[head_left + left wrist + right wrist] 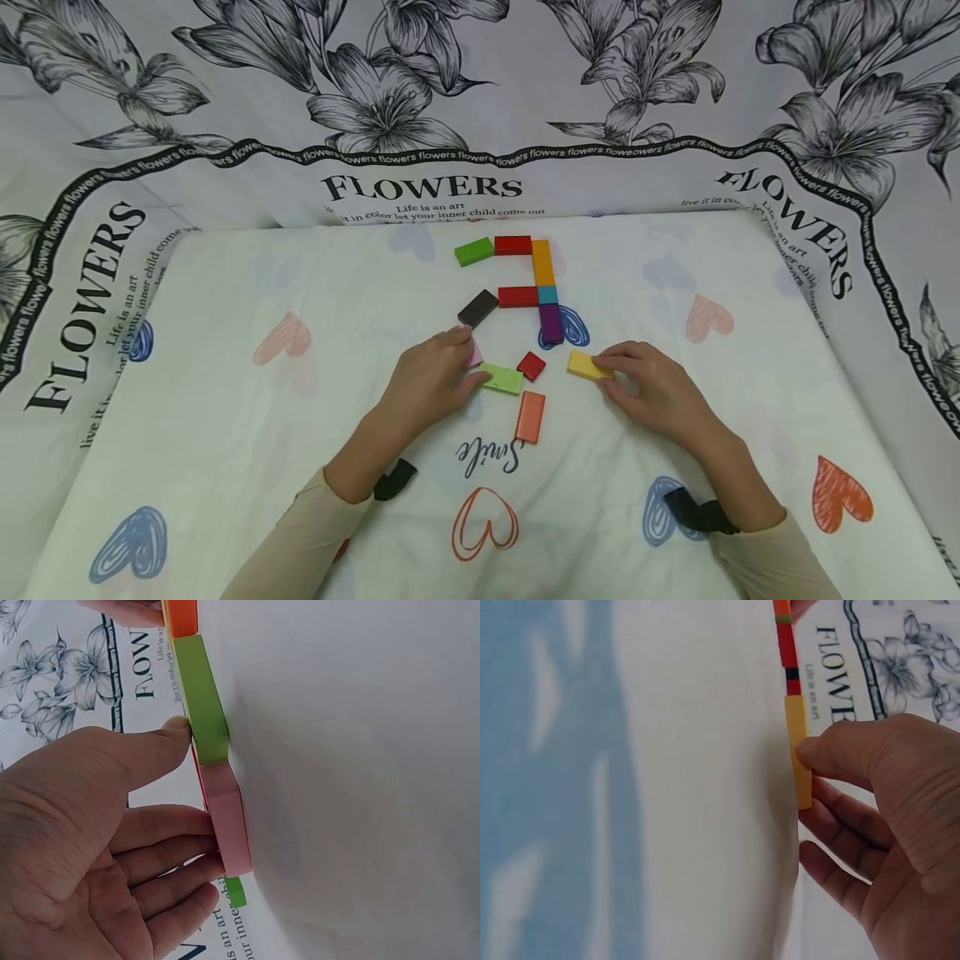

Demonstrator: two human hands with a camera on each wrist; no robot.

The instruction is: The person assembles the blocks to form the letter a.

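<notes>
My left hand (431,375) is at the near left of a group of coloured blocks. In the left wrist view its thumb touches a lime green block (202,697), while the other fingertips are against a pink block (226,817) beyond it. My fingers mostly hide that pink block in the head view. With thumb and fingers, my right hand (660,392) pinches the right end of a yellow block (583,365) at the cloth. Between the hands lie a small red block (531,367) and an orange block (530,417).
Farther back, a purple block (551,323), a teal block (548,294) and a yellow-orange block (542,262) form a column. Two red blocks (517,297) extend left from it, with a dark brown block (478,308) and a green block (474,252) at their ends. A printed cloth (225,467) lies underneath.
</notes>
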